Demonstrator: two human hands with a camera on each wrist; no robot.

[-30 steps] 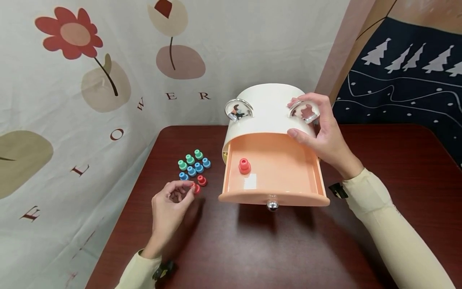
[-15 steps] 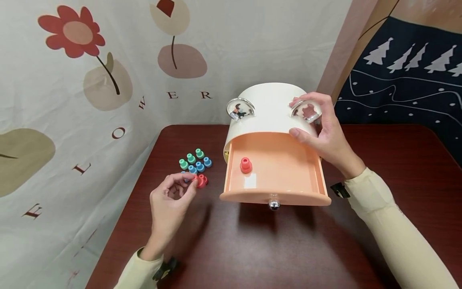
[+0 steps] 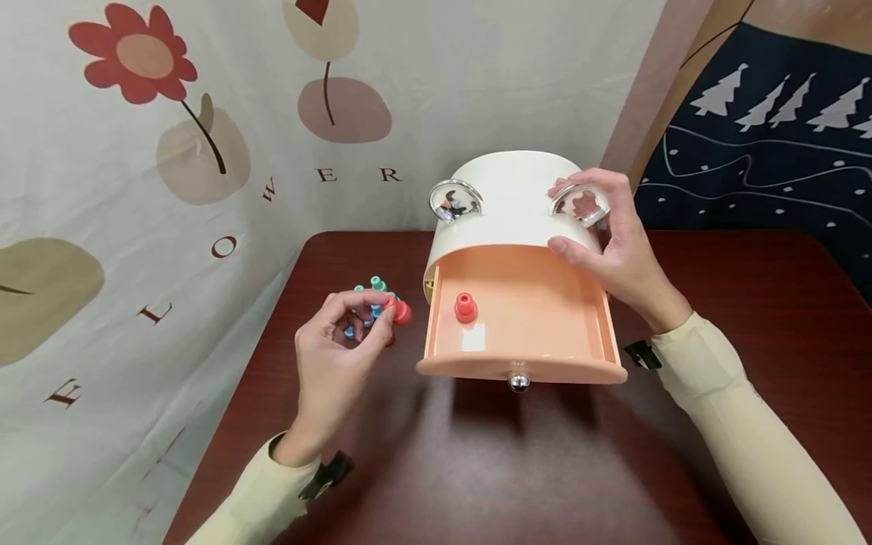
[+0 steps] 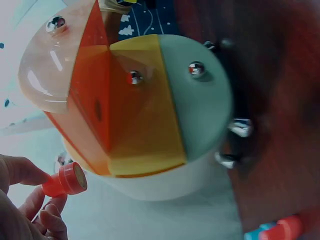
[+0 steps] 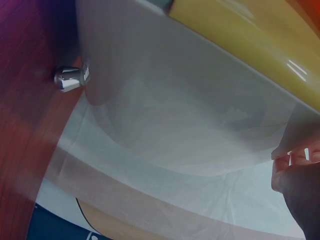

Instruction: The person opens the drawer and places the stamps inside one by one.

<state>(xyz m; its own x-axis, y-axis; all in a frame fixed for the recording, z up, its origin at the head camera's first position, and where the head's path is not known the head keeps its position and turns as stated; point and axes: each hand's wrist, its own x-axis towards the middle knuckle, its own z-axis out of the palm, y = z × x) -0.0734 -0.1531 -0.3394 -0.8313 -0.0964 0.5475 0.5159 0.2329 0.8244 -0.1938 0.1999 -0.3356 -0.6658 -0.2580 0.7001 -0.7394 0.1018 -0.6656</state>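
Left hand [image 3: 335,363] with a red peg [image 3: 400,311], white cabinet [image 3: 514,204], right hand [image 3: 625,257].
At left, the thumb and fingertips pinch the red peg above a dark red table [image 3: 490,462], partly hiding green pegs [image 3: 378,283] and blue pegs [image 3: 350,332]; in the middle, the cabinet's peach drawer [image 3: 534,325] stands pulled out, a second red peg [image 3: 466,308] upright toward its left side; at right, the other hand grips the cabinet around a silver ear [image 3: 580,206], thumb and fingers apart.

Peg [image 3: 466,309] inside the drawer [image 3: 538,318]
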